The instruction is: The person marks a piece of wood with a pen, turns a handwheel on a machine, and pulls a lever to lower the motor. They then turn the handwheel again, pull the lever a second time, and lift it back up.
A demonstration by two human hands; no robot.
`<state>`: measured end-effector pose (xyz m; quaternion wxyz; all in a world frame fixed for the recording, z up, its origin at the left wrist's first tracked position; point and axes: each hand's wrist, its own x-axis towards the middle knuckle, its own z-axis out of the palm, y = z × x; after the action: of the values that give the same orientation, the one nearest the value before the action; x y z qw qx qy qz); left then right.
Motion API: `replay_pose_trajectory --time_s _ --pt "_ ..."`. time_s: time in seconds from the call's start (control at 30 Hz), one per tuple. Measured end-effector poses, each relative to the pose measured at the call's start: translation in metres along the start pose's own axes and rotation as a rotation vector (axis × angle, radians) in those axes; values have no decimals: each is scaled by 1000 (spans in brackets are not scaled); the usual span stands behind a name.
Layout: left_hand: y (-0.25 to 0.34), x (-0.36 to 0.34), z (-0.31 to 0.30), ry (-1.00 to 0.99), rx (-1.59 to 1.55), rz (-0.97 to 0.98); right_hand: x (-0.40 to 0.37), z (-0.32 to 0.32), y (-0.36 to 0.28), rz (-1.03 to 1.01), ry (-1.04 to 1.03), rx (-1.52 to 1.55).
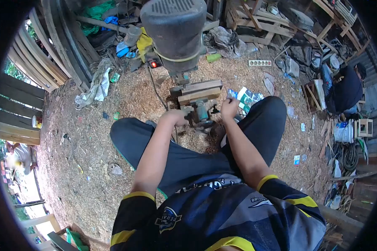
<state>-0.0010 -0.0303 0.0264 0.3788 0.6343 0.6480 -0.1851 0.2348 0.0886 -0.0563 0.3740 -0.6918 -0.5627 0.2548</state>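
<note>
Between my knees stands a green and dark metal clamp-like machine part (202,112) with a wooden block (200,95) just beyond it. Above it rises a large dark motor housing (174,35). My left hand (179,117) is at the left side of the metal part; its fingertips are partly hidden against it. On the other side, my right hand (229,108) has its fingers curled together, with a small dark thing at the fingertips too small to name. A blue and white packet (233,93) lies just beyond that hand.
Wood shavings cover the ground (92,167). A white power strip (259,63) lies at the back right, and a dark cable (155,85) runs left of the machine. Scrap wood (259,25) is piled behind. Another person (345,90) is at the right, near a white bucket (343,131).
</note>
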Motion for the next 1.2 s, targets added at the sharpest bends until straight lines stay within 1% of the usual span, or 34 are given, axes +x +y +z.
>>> replay_pose_trajectory --time_s 0.07,0.1,0.2,0.23,0.33,0.37,0.47,0.57,0.67,0.7,0.8,0.9,0.93,0.97,1.0,1.07,1.1,1.17,1.2 --pt "1 -3 4 173 -134 102 1 6 30 -134 -185 -51" --pt "8 -12 -4 219 -197 125 2 3 31 -156 -213 -145" --pt "24 -29 -29 161 -106 -26 4 0 58 -106 -332 -307" --pt "27 -26 -31 148 -97 -76 3 6 82 -2 -393 -320" --pt "39 -37 -32 260 -133 -17 0 38 169 -17 -705 -527" --pt "43 -42 -33 263 -140 9 -6 50 183 -138 -768 -643" --pt "44 -58 -14 383 -179 37 -47 42 160 -132 -927 -522" --pt "36 -74 5 346 -181 30 -75 64 179 -231 -991 -461" --pt "39 -95 18 361 -268 -2 -96 53 188 -406 -963 -380" --pt "37 -93 30 452 -247 34 -99 46 187 -337 -964 -474" --pt "53 -104 21 367 -288 -48 -91 30 190 -411 -960 -792" --pt "62 -106 12 414 -293 -16 -80 14 192 -485 -929 -1113" --pt "64 -105 12 452 -280 -10 -76 21 191 -436 -866 -1113" --pt "65 -103 12 489 -268 -4 -72 27 190 -388 -801 -1110" --pt "67 -100 13 526 -256 3 -71 31 185 -418 -831 -970" --pt "69 -97 10 502 -252 -12 -73 37 176 -469 -885 -687" --pt "70 -95 9 491 -250 -19 -74 46 182 -516 -977 -679" --pt "72 -90 9 470 -241 -51 -86 67 210 -419 -981 -572" --pt "73 -87 8 459 -237 -66 -89 71 210 -370 -981 -519"
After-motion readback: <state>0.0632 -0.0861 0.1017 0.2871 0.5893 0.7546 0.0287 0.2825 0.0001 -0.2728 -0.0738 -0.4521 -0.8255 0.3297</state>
